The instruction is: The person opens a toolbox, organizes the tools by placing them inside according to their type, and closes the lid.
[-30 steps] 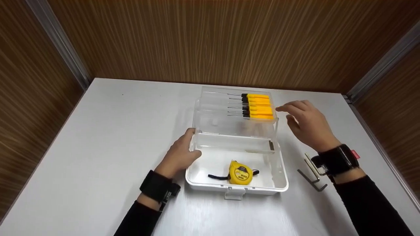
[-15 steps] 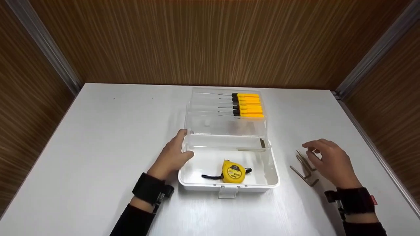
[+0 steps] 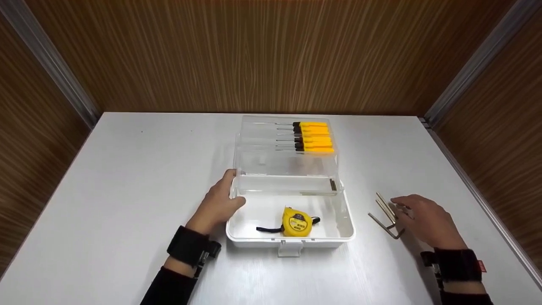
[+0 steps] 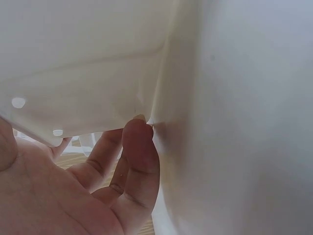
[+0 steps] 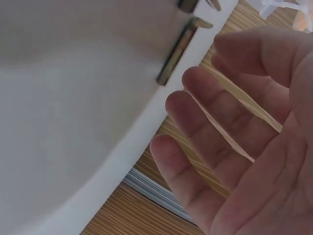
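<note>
Two relaxed fingers (image 3: 402, 202) beside hex keys (image 3: 386, 215)

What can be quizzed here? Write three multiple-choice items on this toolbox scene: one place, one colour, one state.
1. Where does the tape measure lie?
A. In the box's white base
B. On the table beside the box
C. In the clear lid

2. What colour are the screwdriver handles?
A. Red
B. Yellow
C. Blue

3. How is the box now?
A. Latched shut
B. Open, with the left hand on its left wall
C. Upside down

Key:
1 A: it sits inside the base, near the front wall.
2 B: the row in the clear part behind the base is yellow with black collars.
3 B: the clear lid is up, and the fingers are on the left rim, while the right hand is by the hex keys.
</note>
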